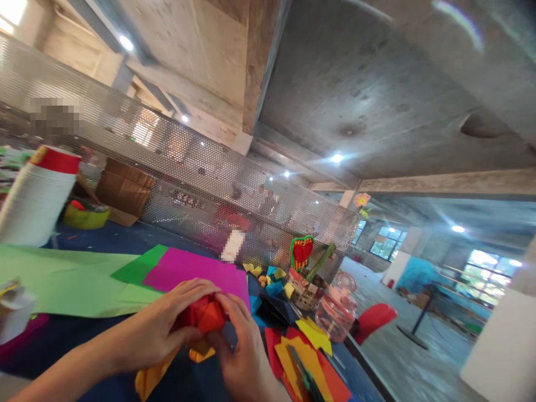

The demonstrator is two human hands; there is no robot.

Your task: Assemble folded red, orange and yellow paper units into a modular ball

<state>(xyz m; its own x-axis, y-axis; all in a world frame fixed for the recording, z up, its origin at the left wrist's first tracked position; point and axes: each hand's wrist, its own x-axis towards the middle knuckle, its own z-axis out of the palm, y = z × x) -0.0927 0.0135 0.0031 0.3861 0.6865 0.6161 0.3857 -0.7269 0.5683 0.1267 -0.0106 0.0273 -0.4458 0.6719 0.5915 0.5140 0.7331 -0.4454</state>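
Observation:
Between my two hands is a small red folded-paper piece (210, 316), its facets showing at the front. My left hand (178, 318) curves over it from the left, fingers on top and thumb below. My right hand (243, 340) closes on its right side with bent fingers and thumb. Orange-yellow folded paper (154, 374) lies under the hands, partly hidden by them. Just beyond my fingers are magenta paper sheets (192, 268) with a green sheet (144, 267) beneath.
Pale green paper (79, 279) covers the left, near a stack of white cups (36, 195). At right lie red and yellow papers with a dark-handled tool (307, 374), a pink clear jar (337, 310) and a basket (305, 290). A perforated metal screen (184, 145) stands behind.

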